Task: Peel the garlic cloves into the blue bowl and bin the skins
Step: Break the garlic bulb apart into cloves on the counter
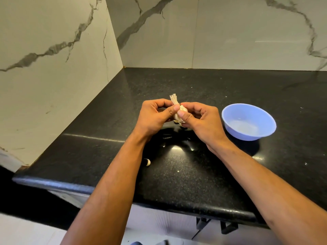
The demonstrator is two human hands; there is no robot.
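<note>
in the middle of the frame both hands, left hand (pixel 155 115) and right hand (pixel 200 119), pinch the garlic (pixel 178 113) with curled fingers to break it apart. blue bowl (pixel 248 122) waits just right on the table (pixel 194 174).

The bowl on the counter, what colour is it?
Light blue; the bowl shows clearly in the head view.

Head cam, looks fwd and down, close over black counter (pixel 177 174), corner walls behind
</note>
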